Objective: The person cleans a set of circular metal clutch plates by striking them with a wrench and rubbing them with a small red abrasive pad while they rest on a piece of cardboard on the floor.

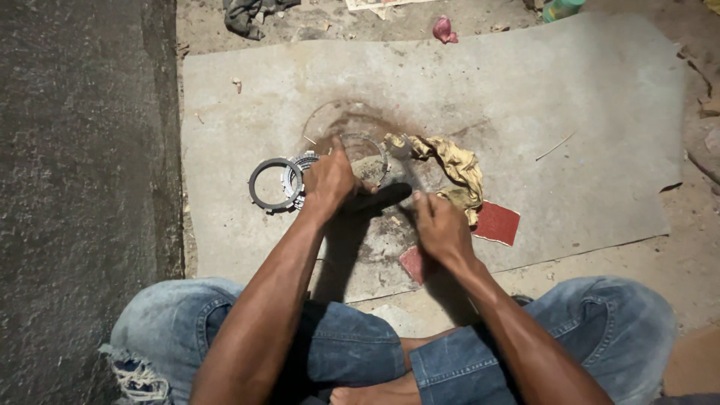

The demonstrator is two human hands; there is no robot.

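I note a large grey mat [525,97] laid flat on the dirt ground [697,262], with a dark paved strip [82,187] running along its left edge. Both my legs, in blue jeans [352,352], are folded at the mat's near edge. A crumpled yellow rag [459,171] lies near the mat's centre, and a red sheet of sandpaper [496,222] lies just beside it on the near side. My left hand [328,182] is closed over the near rim of a metal ring [365,154] at the mat's centre, thumb up. A stack of rings [283,182] lies just left of that hand, touching the mat. My right hand [441,225] is curled, fingers bent down onto the mat near a second red scrap [412,263]; I cannot tell whether it grips anything. A small pink scrap [444,30] lies beyond the mat.
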